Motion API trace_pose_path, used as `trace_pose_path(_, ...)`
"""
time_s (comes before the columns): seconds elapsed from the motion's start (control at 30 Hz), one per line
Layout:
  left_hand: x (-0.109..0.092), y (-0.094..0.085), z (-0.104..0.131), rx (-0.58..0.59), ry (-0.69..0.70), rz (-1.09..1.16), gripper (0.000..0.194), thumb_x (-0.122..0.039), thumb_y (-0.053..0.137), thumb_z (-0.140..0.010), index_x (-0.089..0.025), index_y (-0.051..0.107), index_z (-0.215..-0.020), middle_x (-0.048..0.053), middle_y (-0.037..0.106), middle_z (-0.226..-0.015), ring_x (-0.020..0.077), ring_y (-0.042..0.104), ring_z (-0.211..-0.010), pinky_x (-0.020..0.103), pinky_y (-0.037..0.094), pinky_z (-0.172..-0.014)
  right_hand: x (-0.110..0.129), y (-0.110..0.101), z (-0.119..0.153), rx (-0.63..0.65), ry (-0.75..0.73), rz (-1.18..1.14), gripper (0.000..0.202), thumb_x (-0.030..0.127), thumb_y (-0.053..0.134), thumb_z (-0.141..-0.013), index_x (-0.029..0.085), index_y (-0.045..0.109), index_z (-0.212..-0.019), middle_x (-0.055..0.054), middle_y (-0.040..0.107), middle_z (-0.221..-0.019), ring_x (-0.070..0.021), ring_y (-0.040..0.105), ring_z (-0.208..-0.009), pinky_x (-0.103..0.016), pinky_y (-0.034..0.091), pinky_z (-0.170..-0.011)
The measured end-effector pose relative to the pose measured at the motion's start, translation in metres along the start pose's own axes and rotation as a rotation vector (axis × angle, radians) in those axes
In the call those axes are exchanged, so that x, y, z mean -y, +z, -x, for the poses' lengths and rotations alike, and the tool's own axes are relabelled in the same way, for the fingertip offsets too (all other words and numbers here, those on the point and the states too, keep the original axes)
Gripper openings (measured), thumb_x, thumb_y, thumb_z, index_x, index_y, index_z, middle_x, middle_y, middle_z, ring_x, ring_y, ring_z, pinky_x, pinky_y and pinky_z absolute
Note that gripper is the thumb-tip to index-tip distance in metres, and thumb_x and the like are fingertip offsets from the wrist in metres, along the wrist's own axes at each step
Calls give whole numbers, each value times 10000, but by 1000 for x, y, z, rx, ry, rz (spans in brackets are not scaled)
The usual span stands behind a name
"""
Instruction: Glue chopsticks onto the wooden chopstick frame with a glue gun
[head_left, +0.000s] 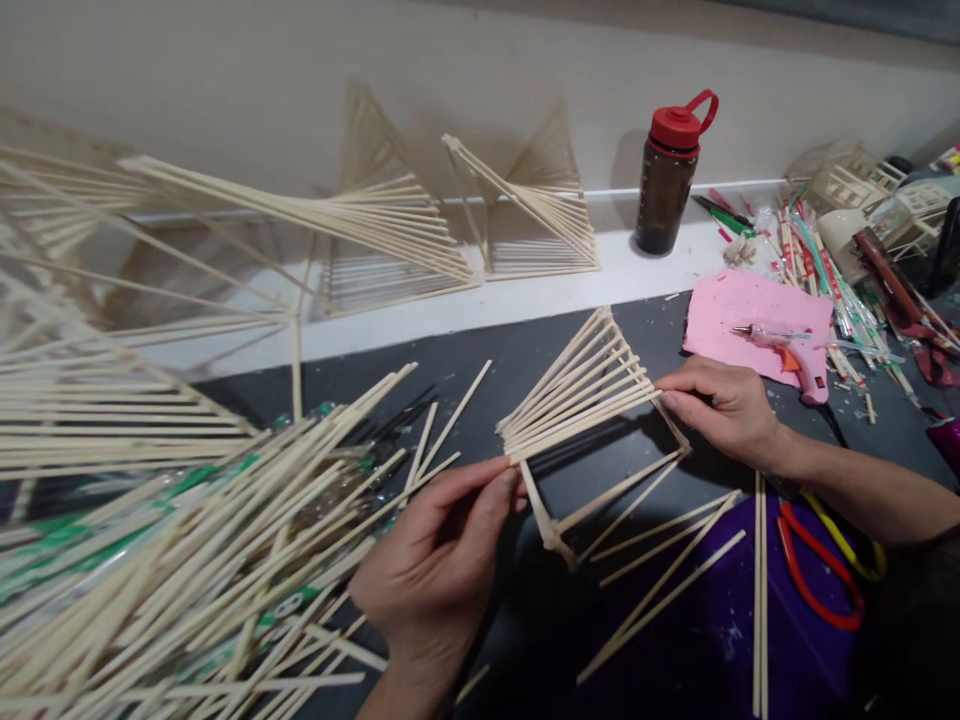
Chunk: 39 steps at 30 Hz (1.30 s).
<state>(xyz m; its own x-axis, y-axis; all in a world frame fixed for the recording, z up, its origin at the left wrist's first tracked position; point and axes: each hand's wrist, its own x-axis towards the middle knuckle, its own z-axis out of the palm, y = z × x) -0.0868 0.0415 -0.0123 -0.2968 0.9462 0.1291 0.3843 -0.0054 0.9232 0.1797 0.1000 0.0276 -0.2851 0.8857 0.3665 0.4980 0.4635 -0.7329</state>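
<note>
Head view: the stick frame (581, 388) stands between the two hands, above the dark tabletop (465, 350). The left hand (442, 570), on the near left side, pinches the left end of the frame's nearest slat (589, 427) between thumb and fingertips. The right hand (720, 405), on the right and slightly farther off, pinches the same slat's right end.

Writing: small marks show on the dark bottle (664, 195) at the far side, and print shows on the green wrapper (191, 480) among the loose sticks (187, 590) at left; neither can be read.

Orientation: the slat's long axis runs from near left to far right. The frame's slats fan out, their left ends bunched closer, and its peak points to the far side. Its open, unslatted part faces near and right.

The glue gun (784, 340) lies on a pink sheet (709, 300), just beyond the right hand.
</note>
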Motion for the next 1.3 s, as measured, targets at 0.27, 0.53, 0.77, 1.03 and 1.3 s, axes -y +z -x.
trace_pose_path(0.27, -19, 8, -1, -67, -74, 124, 161, -334, 734, -767, -207, 751, -864, -7, 749, -699, 130, 684, -559, 230, 580, -582, 3, -2, 2, -10, -10, -34, 182, 234, 589, -894, 206, 769, -884, -14, 669, -678, -122, 602, -611, -256, 475, -581)
trace_pose_path(0.53, -31, 10, 1, -96, 32, 57, 101, -201, 673, -766, -213, 766, -803, -9, 744, -676, 118, 695, -569, 186, 573, -557, 1, -5, 5, -3, -101, 97, 156, 192, 610, -902, 240, 752, -944, -24, 730, -761, -153, 679, -675, -265, 522, -595)
trace_pose_path(0.77, -28, 10, -1, -105, 130, 52, 92, -185, 680, -762, -213, 761, -794, -17, 744, -675, 104, 683, -554, 174, 562, -557, -2, -6, 4, -4, -154, 177, 130, 215, 613, -913, 267, 729, -944, -19, 732, -754, -161, 688, -668, -279, 538, -577)
trace_pose_path(1.03, -19, 9, -2, -84, 45, 48, 122, -304, 703, -777, -214, 770, -825, 2, 759, -727, 134, 693, -595, 237, 574, -598, -4, -5, 1, -1, -149, 181, 161, 246, 595, -918, 218, 745, -869, -10, 699, -682, -128, 640, -616, -250, 481, -560)
trace_pose_path(1.3, -11, 0, -7, -136, 60, -47, 200, -335, 733, -773, -264, 781, -953, -3, 767, -814, 150, 684, -673, 264, 540, -642, 9, -15, -5, 50, 75, -139, 148, 237, 652, -835, 177, 727, -723, 2, 677, -668, -90, 573, -606, -223, 448, -571)
